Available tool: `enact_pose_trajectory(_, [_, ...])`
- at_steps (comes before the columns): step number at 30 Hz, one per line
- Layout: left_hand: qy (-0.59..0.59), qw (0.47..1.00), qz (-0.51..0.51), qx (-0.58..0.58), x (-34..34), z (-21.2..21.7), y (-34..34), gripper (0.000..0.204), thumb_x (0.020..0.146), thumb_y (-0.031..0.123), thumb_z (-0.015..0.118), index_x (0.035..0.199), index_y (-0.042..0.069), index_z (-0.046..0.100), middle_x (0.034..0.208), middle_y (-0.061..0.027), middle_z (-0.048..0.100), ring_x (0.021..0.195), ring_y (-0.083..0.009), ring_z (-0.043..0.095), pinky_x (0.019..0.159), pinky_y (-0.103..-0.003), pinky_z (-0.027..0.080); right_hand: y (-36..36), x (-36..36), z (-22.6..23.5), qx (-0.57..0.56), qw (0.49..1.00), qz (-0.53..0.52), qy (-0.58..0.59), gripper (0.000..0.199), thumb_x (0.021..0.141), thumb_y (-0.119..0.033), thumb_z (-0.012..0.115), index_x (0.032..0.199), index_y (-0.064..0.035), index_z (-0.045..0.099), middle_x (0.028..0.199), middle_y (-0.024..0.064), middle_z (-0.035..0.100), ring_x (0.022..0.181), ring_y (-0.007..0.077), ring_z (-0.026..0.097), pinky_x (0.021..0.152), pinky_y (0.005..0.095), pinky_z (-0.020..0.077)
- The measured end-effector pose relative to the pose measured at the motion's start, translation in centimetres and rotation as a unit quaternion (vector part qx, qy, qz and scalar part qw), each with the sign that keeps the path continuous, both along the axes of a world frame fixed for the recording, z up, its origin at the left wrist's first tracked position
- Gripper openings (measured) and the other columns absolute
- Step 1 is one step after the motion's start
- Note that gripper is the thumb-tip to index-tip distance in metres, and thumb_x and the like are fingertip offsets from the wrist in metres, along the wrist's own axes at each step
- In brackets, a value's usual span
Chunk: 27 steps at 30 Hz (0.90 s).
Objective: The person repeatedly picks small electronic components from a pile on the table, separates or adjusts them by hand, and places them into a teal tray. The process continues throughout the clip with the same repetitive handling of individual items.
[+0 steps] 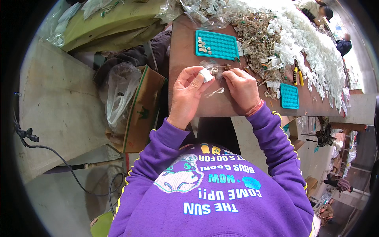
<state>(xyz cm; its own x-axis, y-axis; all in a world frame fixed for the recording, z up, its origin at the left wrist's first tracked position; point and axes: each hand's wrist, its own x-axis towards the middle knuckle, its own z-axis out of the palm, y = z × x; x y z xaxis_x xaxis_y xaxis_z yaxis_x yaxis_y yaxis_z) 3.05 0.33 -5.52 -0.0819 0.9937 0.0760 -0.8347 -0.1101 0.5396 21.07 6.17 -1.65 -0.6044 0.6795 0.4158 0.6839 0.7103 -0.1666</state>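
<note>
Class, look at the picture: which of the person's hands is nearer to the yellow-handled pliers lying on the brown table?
Right. The right hand lies left of the yellow-handled pliers, across scattered parts; the left hand sits farther left, beyond it.

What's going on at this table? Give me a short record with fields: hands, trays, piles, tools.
left hand: left hand pinches a small white piece
right hand: right hand pinches something small beside it, too small to tell
trays: teal tray with a few round bits in one corner; smaller teal tray to the right
piles: white parts and tangled brownish bits on the brown table
tools: yellow-handled pliers
</note>
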Motion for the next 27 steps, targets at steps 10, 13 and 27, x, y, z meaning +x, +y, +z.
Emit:
enact_pose_trajectory(10, [0.013, 0.998, -0.046, -0.029, -0.2, 0.1, -0.2, 0.023, 0.095, 0.008, 0.06, 0.117, 0.004, 0.055, 0.113, -0.0128, 0.061, 0.111, -0.0322, 0.06, 0.093, -0.051, 0.053, 0.4, -0.5, 1.1, -0.015, 0.999, 0.03, -0.036, 0.014, 0.078, -0.009, 0.064, 0.093, -0.0071, 0.063, 0.091, 0.0068, 0.063, 0.082, 0.0258, 0.065, 0.072, 0.0351, 0.0543])
enact_pose_trajectory(13, [0.033, 0.999, -0.015, -0.005, 0.0, 0.2, -0.1, 0.021, 0.095, 0.007, 0.059, 0.115, 0.002, 0.056, 0.112, -0.0121, 0.062, 0.108, -0.0273, 0.062, 0.097, -0.047, 0.052, 0.7, -0.7, 1.3, 0.013, 0.995, 0.043, -0.094, 0.013, 0.077, -0.01, 0.065, 0.089, -0.0072, 0.061, 0.088, 0.0062, 0.061, 0.079, 0.0253, 0.065, 0.071, 0.0356, 0.0539])
enact_pose_trajectory(27, [0.014, 1.0, -0.011, -0.011, 0.1, 0.6, 0.2, 0.024, 0.098, 0.011, 0.057, 0.118, -0.001, 0.056, 0.11, -0.0109, 0.064, 0.104, -0.0209, 0.064, 0.095, -0.039, 0.054, 1.0, -0.3, 1.0, -0.007, 0.995, 0.055, -0.082, 0.012, 0.08, -0.012, 0.066, 0.091, -0.0078, 0.064, 0.088, 0.0065, 0.061, 0.079, 0.0268, 0.065, 0.068, 0.0366, 0.0536])
